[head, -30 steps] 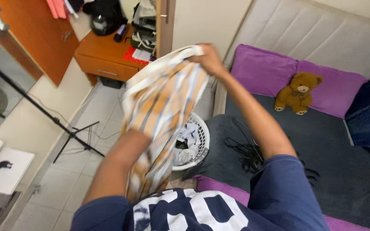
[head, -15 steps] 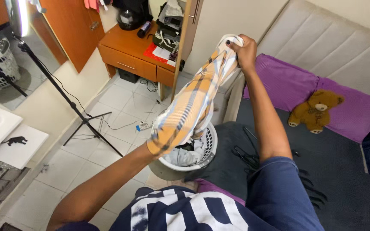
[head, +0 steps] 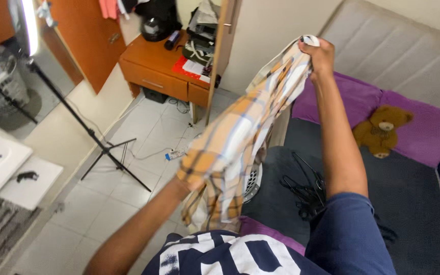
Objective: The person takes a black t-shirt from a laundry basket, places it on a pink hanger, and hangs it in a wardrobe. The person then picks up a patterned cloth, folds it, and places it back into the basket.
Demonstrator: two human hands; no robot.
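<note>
Plaid shirt (head: 240, 137) in orange, white and blue hangs stretched between both hands, in the air above the white laundry basket (head: 252, 181) at the bed's edge. Right hand (head: 318, 53) is raised high with the arm nearly straight — its fingers clenched around the shirt's upper end. Left arm reaches forward and lower; the left hand (head: 192, 175) is buried inside the fabric, so I cannot tell its grip. Black hangers (head: 304, 186) lie on the dark bedspread (head: 413, 203) — near the teddy bear (head: 381, 131).
</note>
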